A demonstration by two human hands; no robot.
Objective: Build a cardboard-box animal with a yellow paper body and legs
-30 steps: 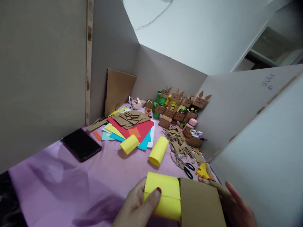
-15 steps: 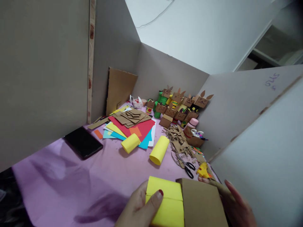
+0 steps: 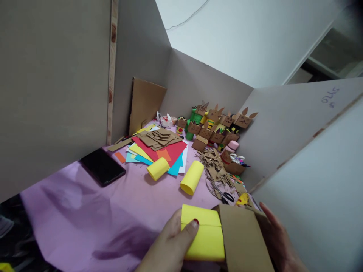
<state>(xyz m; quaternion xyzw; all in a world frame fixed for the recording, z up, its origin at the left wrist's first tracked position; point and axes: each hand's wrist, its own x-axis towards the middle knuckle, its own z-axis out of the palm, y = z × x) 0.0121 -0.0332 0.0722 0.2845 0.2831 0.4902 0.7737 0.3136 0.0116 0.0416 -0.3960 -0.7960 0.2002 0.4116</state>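
At the bottom of the view, my left hand (image 3: 177, 240) is closed around a yellow paper tube (image 3: 205, 236), its thumb lying across the front near a seam. The tube's right end meets a brown cardboard box (image 3: 244, 238); whether the two are joined I cannot tell. My right hand (image 3: 279, 241) grips the far right side of the box, with most of its fingers hidden behind it. Beyond my hands, two more yellow paper tubes (image 3: 192, 177) lie on the pink cloth, and black-handled scissors (image 3: 227, 197) rest to the right.
Coloured paper and cardboard sheets (image 3: 160, 139) are stacked at the back. Several cardboard animal figures (image 3: 212, 121) stand in the corner. Cardboard scraps (image 3: 212, 162) lie near the scissors. A black tablet (image 3: 102, 166) sits at left. Grey panels (image 3: 210, 75) enclose the table.
Both hands, with the yellow tube and the box, have shifted slightly up in the view. The camera has tilted a little. The grip on both pieces looks the same.
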